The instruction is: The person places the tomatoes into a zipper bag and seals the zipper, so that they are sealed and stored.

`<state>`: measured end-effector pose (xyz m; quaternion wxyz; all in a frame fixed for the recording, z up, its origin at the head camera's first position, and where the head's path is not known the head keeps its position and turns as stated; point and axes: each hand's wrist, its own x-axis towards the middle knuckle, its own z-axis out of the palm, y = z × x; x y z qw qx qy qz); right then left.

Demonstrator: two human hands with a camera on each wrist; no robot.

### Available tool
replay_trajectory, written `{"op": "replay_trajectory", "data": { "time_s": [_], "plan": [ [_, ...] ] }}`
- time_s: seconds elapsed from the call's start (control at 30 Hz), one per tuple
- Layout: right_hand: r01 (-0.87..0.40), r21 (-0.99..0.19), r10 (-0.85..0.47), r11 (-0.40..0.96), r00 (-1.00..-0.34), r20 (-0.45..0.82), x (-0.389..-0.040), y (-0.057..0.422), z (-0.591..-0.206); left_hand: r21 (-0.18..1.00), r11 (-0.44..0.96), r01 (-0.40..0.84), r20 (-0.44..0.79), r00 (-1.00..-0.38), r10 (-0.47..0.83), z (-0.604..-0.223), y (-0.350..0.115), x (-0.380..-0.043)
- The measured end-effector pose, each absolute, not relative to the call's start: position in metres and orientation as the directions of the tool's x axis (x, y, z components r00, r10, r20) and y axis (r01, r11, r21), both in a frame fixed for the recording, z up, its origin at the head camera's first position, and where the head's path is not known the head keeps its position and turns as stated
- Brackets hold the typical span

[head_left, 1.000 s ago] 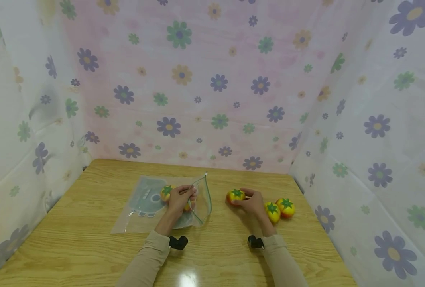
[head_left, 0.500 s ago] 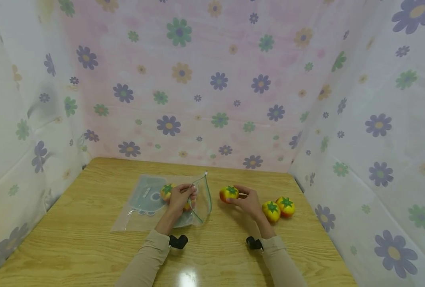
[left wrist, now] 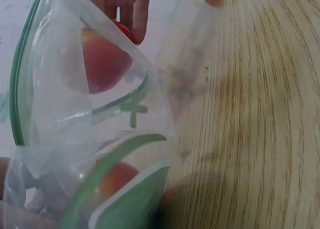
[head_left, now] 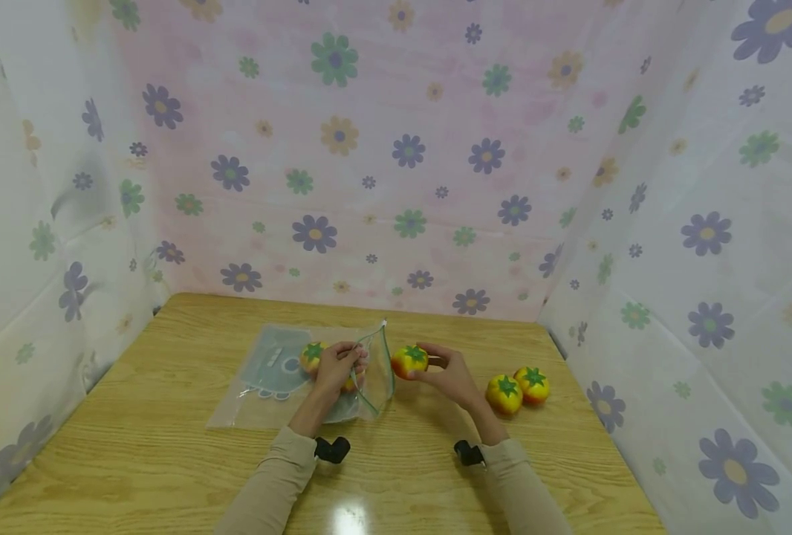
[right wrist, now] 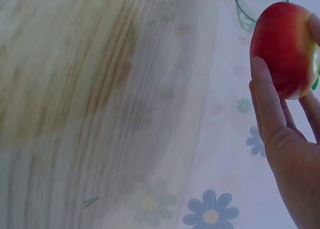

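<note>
Along the tabletop (head_left: 409, 483), our left grip (head_left: 333, 369) pinches the bag (head_left: 272, 368) while our right grip (head_left: 451, 377) clasps a fruit (head_left: 408, 362) just beside it, so we're likely mid-bagging and should next guide it inside.

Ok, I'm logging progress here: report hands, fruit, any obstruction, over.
Left hand holding clear bag open. Right hand gripping yellow-red fruit at the bag's opening. Nothing seen in the way.
</note>
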<state>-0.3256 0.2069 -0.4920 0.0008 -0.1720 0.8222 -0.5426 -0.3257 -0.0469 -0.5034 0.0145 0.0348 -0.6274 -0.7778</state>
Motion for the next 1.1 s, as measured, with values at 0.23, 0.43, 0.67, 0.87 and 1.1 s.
{"op": "replay_trajectory", "data": {
  "time_s": [0.23,0.43,0.67,0.87,1.1],
  "plan": [
    [-0.331,-0.881,-0.344,0.338,-0.915,0.212,-0.322,0.196,-0.491,0.983,-0.185,-0.009,-0.022,-0.997,-0.068,-0.502,-0.047,-0.324],
    [-0.374,-0.863,-0.395,0.339,-0.889,0.230,-0.320,0.189,-0.493,0.982,-0.190,-0.020,-0.032,-0.997,-0.063,-0.501,-0.048,-0.323],
    [-0.384,-0.858,-0.441,0.341,-0.871,0.215,-0.304,0.177,-0.473,0.979,-0.199,-0.032,-0.044,-0.998,-0.053,-0.502,-0.048,-0.324],
    [-0.395,-0.862,-0.442,0.318,-0.866,0.233,-0.305,0.172,-0.485,0.977,-0.212,-0.030,-0.043,-0.997,-0.057,-0.504,-0.046,-0.326],
    [-0.440,-0.840,-0.440,0.317,-0.853,0.281,-0.315,0.169,-0.507,0.981,-0.193,-0.031,-0.046,-0.996,-0.074,-0.505,-0.046,-0.326]
  ]
}}
